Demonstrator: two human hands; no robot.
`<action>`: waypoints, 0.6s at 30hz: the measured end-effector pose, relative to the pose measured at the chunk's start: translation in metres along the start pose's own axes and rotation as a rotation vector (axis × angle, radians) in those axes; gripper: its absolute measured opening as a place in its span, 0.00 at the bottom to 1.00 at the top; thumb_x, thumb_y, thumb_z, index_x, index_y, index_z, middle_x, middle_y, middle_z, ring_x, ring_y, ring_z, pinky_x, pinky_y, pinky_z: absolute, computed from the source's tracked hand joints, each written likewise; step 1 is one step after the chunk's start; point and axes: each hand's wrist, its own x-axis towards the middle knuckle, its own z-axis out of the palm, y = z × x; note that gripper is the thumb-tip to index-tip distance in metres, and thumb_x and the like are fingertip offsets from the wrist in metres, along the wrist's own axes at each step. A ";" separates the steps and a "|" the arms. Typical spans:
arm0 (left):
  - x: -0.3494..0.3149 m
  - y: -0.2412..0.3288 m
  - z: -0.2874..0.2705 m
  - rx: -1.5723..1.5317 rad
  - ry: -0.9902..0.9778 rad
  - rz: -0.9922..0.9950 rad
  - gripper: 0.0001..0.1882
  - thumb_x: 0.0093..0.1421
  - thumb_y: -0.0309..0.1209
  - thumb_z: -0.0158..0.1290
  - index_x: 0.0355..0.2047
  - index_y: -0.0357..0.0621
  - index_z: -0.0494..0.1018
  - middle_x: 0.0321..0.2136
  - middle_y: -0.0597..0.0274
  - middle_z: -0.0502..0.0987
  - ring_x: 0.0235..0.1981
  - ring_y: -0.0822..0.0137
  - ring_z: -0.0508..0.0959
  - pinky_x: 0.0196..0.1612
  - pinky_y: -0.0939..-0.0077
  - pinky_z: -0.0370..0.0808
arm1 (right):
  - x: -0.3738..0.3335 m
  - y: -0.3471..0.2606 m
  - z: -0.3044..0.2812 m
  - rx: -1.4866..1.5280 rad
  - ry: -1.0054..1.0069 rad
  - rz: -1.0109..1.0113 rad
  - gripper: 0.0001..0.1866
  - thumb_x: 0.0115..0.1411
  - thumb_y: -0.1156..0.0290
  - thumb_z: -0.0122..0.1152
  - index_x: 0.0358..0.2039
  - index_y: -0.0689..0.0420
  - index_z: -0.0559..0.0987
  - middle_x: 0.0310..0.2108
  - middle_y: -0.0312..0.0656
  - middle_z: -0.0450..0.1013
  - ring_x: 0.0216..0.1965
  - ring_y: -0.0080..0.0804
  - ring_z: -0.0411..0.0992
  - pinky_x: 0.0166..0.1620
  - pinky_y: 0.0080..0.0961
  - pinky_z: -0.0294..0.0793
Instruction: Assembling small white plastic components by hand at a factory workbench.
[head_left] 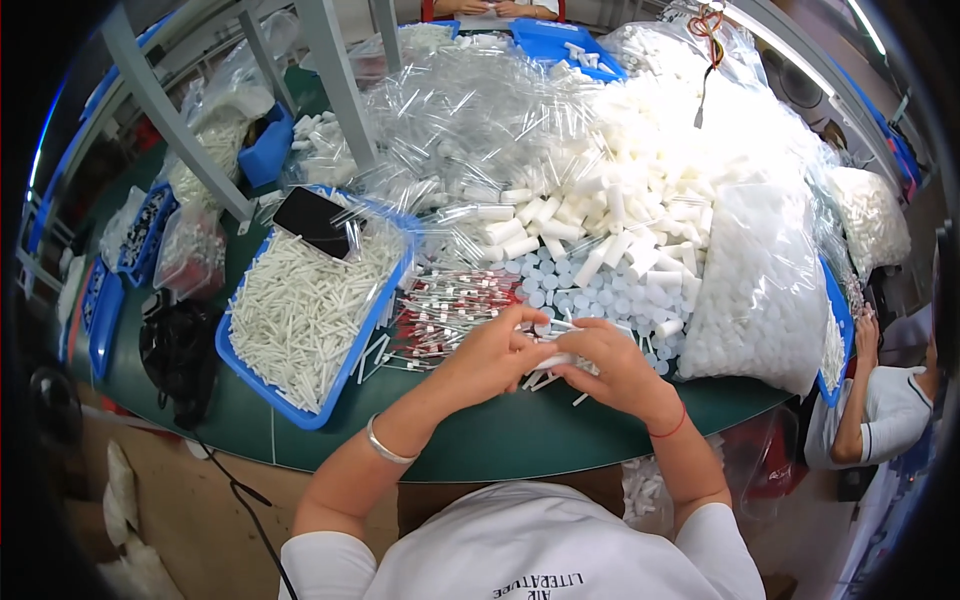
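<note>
My left hand (490,358) and my right hand (615,372) meet over the near side of the table, fingers curled together. Between their fingertips is a white cylindrical piece (556,361), partly covered by the fingers; both hands seem to grip it. A thin white stick pokes out near the right fingertips. Just left of my left hand lies a heap of thin metal-stemmed parts with white and red pieces (455,305). Beyond the hands spread translucent round caps (575,285), and behind them a large pile of white cylinders (610,215).
A blue tray (312,418) of short white sticks stands left, a black phone (318,222) on its far edge. Clear plastic tubes (450,110) heap behind. A filled plastic bag (755,300) sits right. Grey posts (340,90) rise at left. Another person (875,400) works at right.
</note>
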 end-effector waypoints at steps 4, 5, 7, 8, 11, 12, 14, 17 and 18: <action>0.056 -0.004 -0.031 1.004 0.649 0.554 0.17 0.55 0.31 0.59 0.44 0.39 0.71 0.36 0.53 0.74 0.37 0.52 0.75 0.39 0.61 0.72 | 0.002 0.007 -0.004 -0.078 0.163 0.082 0.14 0.48 0.76 0.68 0.37 0.58 0.78 0.31 0.43 0.76 0.34 0.43 0.73 0.45 0.36 0.72; 0.072 -0.003 -0.044 1.130 0.630 0.476 0.15 0.53 0.30 0.59 0.41 0.40 0.72 0.38 0.53 0.73 0.38 0.53 0.74 0.40 0.60 0.72 | 0.002 0.008 -0.005 -0.079 0.242 0.119 0.14 0.48 0.76 0.68 0.36 0.58 0.77 0.30 0.44 0.76 0.31 0.44 0.73 0.41 0.36 0.72; 0.088 -0.003 -0.062 1.315 0.600 0.415 0.10 0.49 0.27 0.58 0.33 0.40 0.76 0.37 0.54 0.71 0.40 0.55 0.73 0.41 0.62 0.71 | 0.000 0.009 -0.006 -0.094 0.246 0.153 0.13 0.48 0.75 0.68 0.37 0.59 0.78 0.30 0.44 0.76 0.33 0.43 0.73 0.39 0.34 0.72; 0.093 -0.002 -0.065 1.372 0.583 0.438 0.07 0.47 0.24 0.57 0.29 0.39 0.77 0.35 0.55 0.71 0.39 0.57 0.73 0.42 0.65 0.71 | -0.001 0.009 -0.005 -0.081 0.266 0.188 0.13 0.49 0.75 0.67 0.37 0.59 0.78 0.31 0.43 0.76 0.33 0.43 0.73 0.39 0.33 0.72; 0.100 -0.005 -0.065 1.516 0.528 0.398 0.04 0.46 0.24 0.57 0.24 0.40 0.77 0.34 0.56 0.72 0.39 0.58 0.73 0.42 0.67 0.72 | -0.002 0.010 -0.005 -0.058 0.282 0.266 0.13 0.51 0.75 0.66 0.39 0.59 0.79 0.32 0.43 0.77 0.33 0.40 0.73 0.39 0.31 0.73; 0.102 -0.008 -0.064 1.516 0.525 0.404 0.04 0.46 0.24 0.57 0.24 0.40 0.77 0.34 0.56 0.72 0.39 0.58 0.73 0.42 0.67 0.72 | -0.003 0.011 -0.004 -0.046 0.274 0.307 0.14 0.52 0.75 0.66 0.40 0.59 0.79 0.33 0.42 0.77 0.34 0.38 0.73 0.39 0.30 0.73; 0.103 -0.014 -0.063 1.540 0.513 0.418 0.06 0.46 0.24 0.57 0.27 0.39 0.77 0.35 0.55 0.72 0.39 0.59 0.74 0.42 0.68 0.72 | -0.005 0.014 -0.003 0.007 0.307 0.335 0.14 0.53 0.74 0.65 0.41 0.59 0.80 0.34 0.42 0.77 0.34 0.36 0.73 0.39 0.28 0.73; 0.105 -0.015 -0.065 1.555 0.482 0.335 0.11 0.45 0.24 0.58 0.32 0.38 0.77 0.35 0.54 0.72 0.40 0.59 0.74 0.42 0.68 0.73 | -0.005 0.015 -0.006 0.068 0.331 0.367 0.14 0.56 0.74 0.63 0.44 0.61 0.79 0.34 0.41 0.78 0.35 0.29 0.74 0.39 0.25 0.73; 0.104 -0.014 -0.066 1.557 0.484 0.339 0.11 0.45 0.24 0.58 0.32 0.38 0.77 0.35 0.54 0.72 0.40 0.59 0.74 0.42 0.68 0.73 | -0.005 0.014 -0.007 0.075 0.323 0.377 0.14 0.57 0.74 0.61 0.45 0.63 0.79 0.35 0.41 0.78 0.36 0.24 0.74 0.39 0.22 0.73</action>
